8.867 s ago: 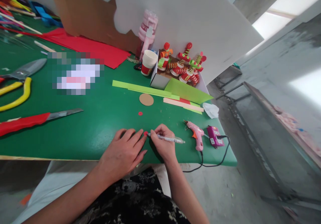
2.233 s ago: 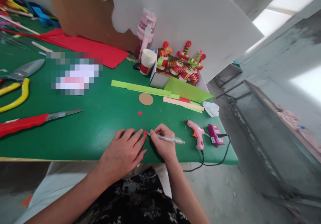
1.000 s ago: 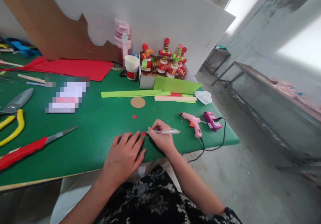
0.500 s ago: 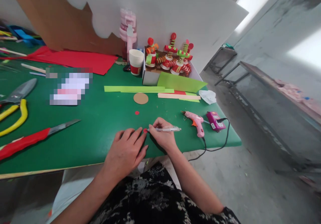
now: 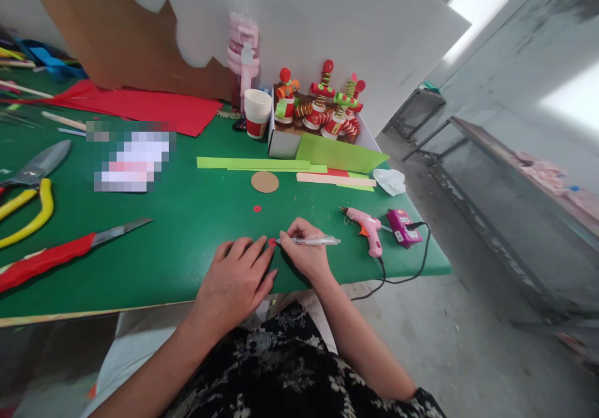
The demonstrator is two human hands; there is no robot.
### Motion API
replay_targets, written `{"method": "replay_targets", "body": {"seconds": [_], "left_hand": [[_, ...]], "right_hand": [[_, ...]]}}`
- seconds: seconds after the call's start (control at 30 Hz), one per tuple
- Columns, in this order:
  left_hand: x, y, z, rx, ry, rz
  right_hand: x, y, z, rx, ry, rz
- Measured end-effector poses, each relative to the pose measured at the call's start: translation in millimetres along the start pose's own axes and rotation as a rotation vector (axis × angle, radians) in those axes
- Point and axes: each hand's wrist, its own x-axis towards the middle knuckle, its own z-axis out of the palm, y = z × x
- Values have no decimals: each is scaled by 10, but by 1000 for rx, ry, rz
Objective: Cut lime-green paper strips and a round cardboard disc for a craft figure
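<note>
A clear pen (image 5: 316,241) is gripped in my right hand (image 5: 306,249), its tip pointing left at a small red paper circle (image 5: 272,242) on the table. My left hand (image 5: 241,274) lies flat with fingers spread, the fingertips at the left edge of that circle. A second small red circle (image 5: 257,209) lies a little farther off. Beyond it is a brown cardboard disc (image 5: 264,182). The pen's tip is too small to tell whether it touches the paper.
On the right lie a pink glue gun (image 5: 367,228) and a purple box (image 5: 405,228) with a black cord. A red-handled knife (image 5: 60,256) and yellow-handled shears (image 5: 40,199) lie left. Behind stand paper cups (image 5: 257,113), green strips (image 5: 253,163) and a box of paper figures (image 5: 283,148).
The view has shifted very slightly. Both hands and the pen stay almost in the same place at the red circle.
</note>
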Motion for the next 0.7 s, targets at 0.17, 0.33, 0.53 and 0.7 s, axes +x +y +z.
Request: {"method": "replay_targets", "body": {"seconds": [0.17,0.33,0.53,0.7], "left_hand": [[0,0,-1,-6,-12,-1],[10,2,-10,-2,4,4],[12,-2,-8,0,10,5],[3,-1,-1,-7,5,4]], "right_hand": [[4,13,4,1,3,8],[5,7,2,6,14,11],[8,1,-1,3,5,3],[5,0,-4,5,17,0]]}}
